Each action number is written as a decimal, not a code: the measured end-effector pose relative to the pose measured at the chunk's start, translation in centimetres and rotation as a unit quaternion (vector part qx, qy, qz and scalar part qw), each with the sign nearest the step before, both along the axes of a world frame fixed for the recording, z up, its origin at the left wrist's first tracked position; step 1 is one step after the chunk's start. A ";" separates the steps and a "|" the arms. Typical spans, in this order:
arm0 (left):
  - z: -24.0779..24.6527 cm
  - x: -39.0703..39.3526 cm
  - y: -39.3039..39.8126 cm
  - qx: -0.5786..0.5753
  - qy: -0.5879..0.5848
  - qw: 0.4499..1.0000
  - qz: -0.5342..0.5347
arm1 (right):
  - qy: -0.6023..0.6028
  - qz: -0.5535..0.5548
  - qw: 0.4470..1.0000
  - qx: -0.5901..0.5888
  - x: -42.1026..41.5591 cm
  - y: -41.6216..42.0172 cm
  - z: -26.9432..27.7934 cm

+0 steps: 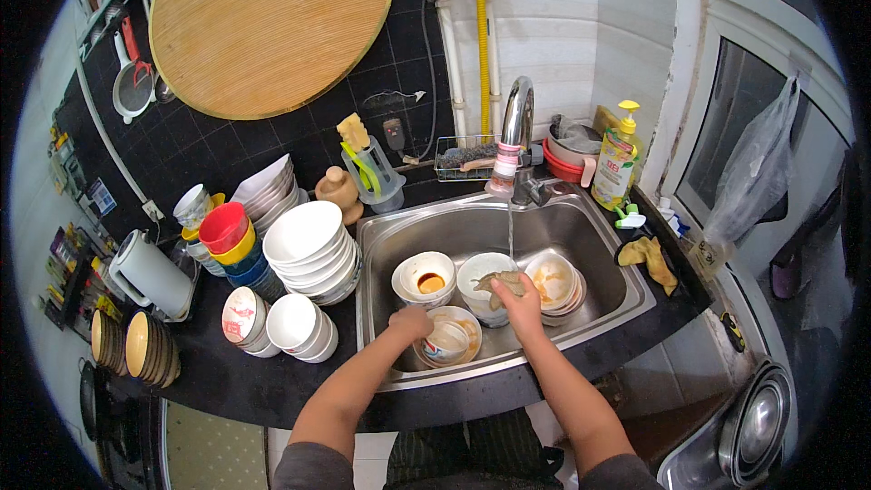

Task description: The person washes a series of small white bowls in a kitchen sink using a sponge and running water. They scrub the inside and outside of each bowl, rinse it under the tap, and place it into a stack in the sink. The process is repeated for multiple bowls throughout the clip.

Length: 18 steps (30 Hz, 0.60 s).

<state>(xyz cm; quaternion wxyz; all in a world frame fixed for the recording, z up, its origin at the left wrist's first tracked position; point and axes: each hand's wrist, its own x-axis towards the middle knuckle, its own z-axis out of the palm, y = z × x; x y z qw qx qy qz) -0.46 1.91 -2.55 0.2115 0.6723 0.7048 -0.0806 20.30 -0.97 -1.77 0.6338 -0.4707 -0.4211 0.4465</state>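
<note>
My right hand grips a greyish dishcloth over a white bowl in the steel sink. Water runs from the faucet down beside the cloth. My left hand is at the upper left rim of a stack of soiled bowls, with a small patterned bowl inside; its fingers are partly hidden and its hold cannot be told. Behind it stands a bowl with brown liquid. To the right of my right hand is another stack of stained bowls.
Stacked white bowls, smaller bowls and coloured bowls crowd the counter left of the sink. A wooden mortar and utensil holder stand behind. A yellow-topped soap bottle and yellow cloth lie to the right.
</note>
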 end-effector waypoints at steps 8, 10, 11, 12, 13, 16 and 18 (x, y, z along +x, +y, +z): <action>-3.6 -2.2 7.4 0.320 -0.122 0.926 0.158 | 0.040 0.007 0.999 -0.035 -0.1 -0.7 1.6; -4.2 -1.7 8.3 0.264 -0.121 0.933 0.211 | 0.031 0.002 0.999 -0.038 -0.1 -0.5 1.5; -4.4 -1.4 8.7 0.236 -0.120 0.935 0.238 | 0.027 -0.001 0.999 -0.040 -0.1 -0.4 1.3; -3.4 -1.0 8.5 0.202 -0.102 0.950 0.216 | 0.021 0.000 0.999 -0.036 -0.1 -0.3 1.0; -3.5 -0.7 8.8 0.204 -0.104 0.945 0.234 | 0.012 0.000 0.999 -0.036 0.0 -0.2 1.0; -4.1 -0.2 9.5 0.222 -0.101 0.928 0.281 | -0.003 -0.005 1.000 -0.028 0.0 -0.3 1.5; -5.1 -0.1 9.6 0.247 -0.086 0.917 0.300 | 0.001 -0.012 1.000 -0.017 -0.2 -0.4 1.6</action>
